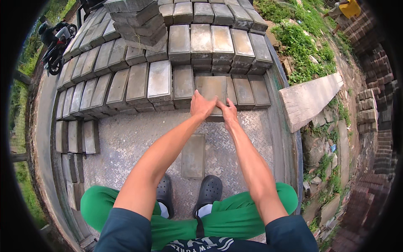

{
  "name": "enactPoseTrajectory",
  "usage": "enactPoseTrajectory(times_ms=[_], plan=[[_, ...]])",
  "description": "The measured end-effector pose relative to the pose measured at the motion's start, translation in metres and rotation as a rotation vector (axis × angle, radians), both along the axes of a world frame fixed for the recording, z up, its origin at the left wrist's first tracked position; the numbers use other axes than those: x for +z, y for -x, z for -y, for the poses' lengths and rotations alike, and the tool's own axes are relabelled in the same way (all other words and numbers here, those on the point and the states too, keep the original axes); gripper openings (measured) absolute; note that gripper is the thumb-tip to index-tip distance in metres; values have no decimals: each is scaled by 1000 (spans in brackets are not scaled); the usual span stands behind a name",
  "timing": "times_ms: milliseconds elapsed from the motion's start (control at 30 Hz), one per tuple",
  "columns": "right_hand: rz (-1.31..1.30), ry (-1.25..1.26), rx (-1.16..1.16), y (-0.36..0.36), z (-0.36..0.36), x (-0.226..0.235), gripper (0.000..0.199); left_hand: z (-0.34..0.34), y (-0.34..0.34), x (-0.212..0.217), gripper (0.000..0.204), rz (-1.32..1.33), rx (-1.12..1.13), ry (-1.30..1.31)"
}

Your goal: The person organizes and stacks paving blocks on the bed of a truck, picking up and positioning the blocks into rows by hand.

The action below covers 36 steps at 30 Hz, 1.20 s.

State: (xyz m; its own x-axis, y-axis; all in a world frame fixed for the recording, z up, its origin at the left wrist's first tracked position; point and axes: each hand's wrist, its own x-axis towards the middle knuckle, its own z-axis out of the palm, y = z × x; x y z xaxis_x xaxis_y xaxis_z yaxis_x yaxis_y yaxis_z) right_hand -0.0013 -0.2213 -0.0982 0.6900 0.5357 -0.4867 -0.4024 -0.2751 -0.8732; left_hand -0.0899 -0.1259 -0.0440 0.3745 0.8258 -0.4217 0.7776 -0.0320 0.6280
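Note:
A grey concrete paving block [213, 87] is held between my two hands, level with the front row of stacked blocks. My left hand [202, 105] grips its left side near the front, fingers wrapped round the edge. On the opposite side my right hand [228, 112] is closed on the same block near its front corner. Rows of similar blocks [160, 80] stand just beyond and to the left, partly covered by the held one. Between my forearms, a single block [193, 156] lies flat on the metal truck bed [138, 143] in front of my feet.
A taller pile of blocks [138, 21] rises at the back. More blocks [74, 136] line the left side wall. Beyond the right side rail [289, 147] are a wooden plank [310, 101], weeds and brick stacks. A motorbike [54, 54] with a rider is outside at far left.

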Motion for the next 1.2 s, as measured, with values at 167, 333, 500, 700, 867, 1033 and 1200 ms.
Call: enactPoseTrajectory(times_ms=[167, 333, 500, 700, 867, 1033, 1200], plan=[[782, 667, 536, -39, -46, -11, 101, -16, 46, -29, 87, 125, -406, -695], [827, 523, 820, -50, -33, -13, 103, -50, 35, -33, 112, -219, -753, -705], [673, 165, 670, -53, -36, -27, 104, -81, 4, -49, 129, -454, -708, -599], [758, 117, 640, -54, -43, -37, 105, -91, 3, -58, 118, -369, -780, -571], [798, 220, 676, -49, -47, -31, 107, -96, 6, -55, 116, -370, -790, -558], [898, 333, 731, -39, -41, -38, 107, -94, 11, -49, 115, -367, -833, -555], [1013, 472, 756, -37, -42, -26, 105, -97, 12, -51, 112, -358, -943, -619]])
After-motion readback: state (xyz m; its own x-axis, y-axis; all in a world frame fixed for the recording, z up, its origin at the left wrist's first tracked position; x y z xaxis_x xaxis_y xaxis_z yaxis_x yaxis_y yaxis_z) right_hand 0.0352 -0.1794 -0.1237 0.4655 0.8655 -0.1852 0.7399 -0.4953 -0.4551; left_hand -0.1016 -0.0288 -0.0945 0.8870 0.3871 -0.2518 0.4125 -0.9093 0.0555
